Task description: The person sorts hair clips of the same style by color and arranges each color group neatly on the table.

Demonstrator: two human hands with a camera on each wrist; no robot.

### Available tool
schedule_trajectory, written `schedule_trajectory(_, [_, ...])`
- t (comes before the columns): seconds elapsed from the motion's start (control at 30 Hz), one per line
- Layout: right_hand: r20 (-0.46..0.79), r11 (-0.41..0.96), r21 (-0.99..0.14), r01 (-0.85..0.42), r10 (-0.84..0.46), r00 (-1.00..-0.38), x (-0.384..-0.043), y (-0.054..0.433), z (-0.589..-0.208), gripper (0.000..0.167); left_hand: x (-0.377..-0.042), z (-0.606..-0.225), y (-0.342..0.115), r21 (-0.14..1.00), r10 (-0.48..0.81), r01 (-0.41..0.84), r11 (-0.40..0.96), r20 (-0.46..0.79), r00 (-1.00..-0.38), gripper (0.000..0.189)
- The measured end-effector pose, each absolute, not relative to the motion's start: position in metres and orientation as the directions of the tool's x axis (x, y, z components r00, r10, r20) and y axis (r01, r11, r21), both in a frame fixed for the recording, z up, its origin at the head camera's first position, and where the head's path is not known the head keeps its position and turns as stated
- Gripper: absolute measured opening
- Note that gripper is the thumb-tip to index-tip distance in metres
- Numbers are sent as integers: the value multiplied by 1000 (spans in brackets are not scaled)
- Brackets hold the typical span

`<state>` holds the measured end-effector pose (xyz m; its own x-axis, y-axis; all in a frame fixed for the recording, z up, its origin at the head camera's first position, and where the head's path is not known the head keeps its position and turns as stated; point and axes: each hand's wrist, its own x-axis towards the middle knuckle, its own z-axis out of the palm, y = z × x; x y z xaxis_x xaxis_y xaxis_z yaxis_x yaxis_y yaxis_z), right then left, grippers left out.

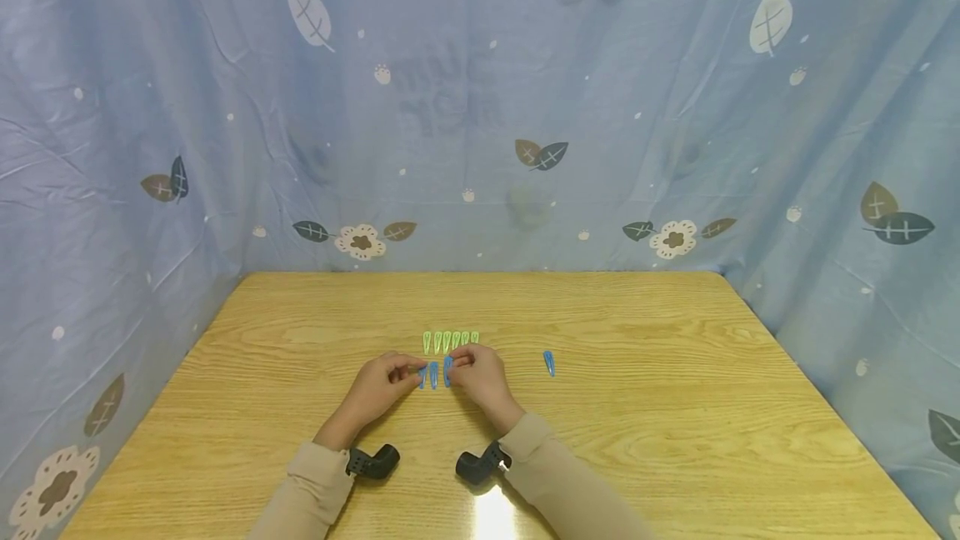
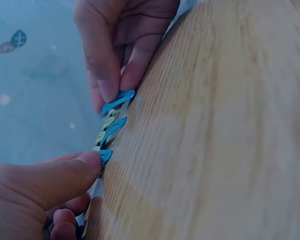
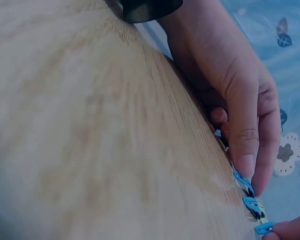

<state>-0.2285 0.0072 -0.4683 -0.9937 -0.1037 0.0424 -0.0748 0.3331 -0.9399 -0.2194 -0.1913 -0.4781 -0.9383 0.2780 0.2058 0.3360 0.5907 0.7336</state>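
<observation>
Three blue snap hair clips lie side by side between my hands on the wooden table. My left hand [image 1: 377,390] pinches the leftmost blue hair clip [image 2: 106,156] between thumb and finger. At the other end, my right hand [image 1: 483,377] grips the rightmost blue hair clip [image 2: 121,100] with thumb and fingertips, and that clip stands slightly tilted in the left wrist view. The middle blue hair clip [image 1: 434,375] lies untouched between them. Just behind is a row of several green hair clips [image 1: 447,342], the right end partly behind my right hand.
One more blue hair clip [image 1: 550,363] lies apart to the right on the wooden table [image 1: 675,423]. A blue patterned curtain [image 1: 465,107] surrounds the table at the back and sides. Black wrist mounts [image 1: 375,462] sit at both cuffs.
</observation>
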Motion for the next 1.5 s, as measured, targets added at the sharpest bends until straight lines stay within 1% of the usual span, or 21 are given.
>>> schedule_trajectory(0.47, [1, 401, -915, -41, -99, -995, -226, 2, -453, 18, -221, -478, -193, 726, 287, 365, 583, 236, -928, 20])
schedule_trajectory(0.67, [2, 383, -923, -44, -110, -994, -225, 4, -456, 16, -221, -479, -193, 730, 284, 348, 589, 216, -934, 21])
schedule_trajectory(0.8, [25, 370, -926, -76, -140, -990, -226, 6, -459, 18, -221, -479, -193, 732, 275, 335, 593, 207, -939, 21])
schedule_trajectory(0.9, [26, 322, -943, -83, -176, -984, -227, 10, -462, 20, -221, -479, -193, 732, 273, 340, 590, 215, -938, 20])
schedule_trajectory(1.03, [6, 195, -979, -57, -249, -968, -228, 20, -467, 27, -221, -480, -193, 730, 286, 347, 589, 214, -934, 20])
schedule_trajectory(1.1, [10, 162, -985, -57, -282, -959, -228, 27, -467, 30, -221, -481, -193, 728, 292, 346, 592, 206, -934, 21])
schedule_trajectory(1.33, [107, 219, -958, -186, -332, -937, -225, 58, -459, 32, -220, -480, -192, 717, 301, 363, 596, 219, -928, 21])
schedule_trajectory(1.5, [112, 240, -952, -192, -310, -944, -215, 78, -440, 32, -219, -480, -193, 715, 299, 361, 599, 218, -929, 21])
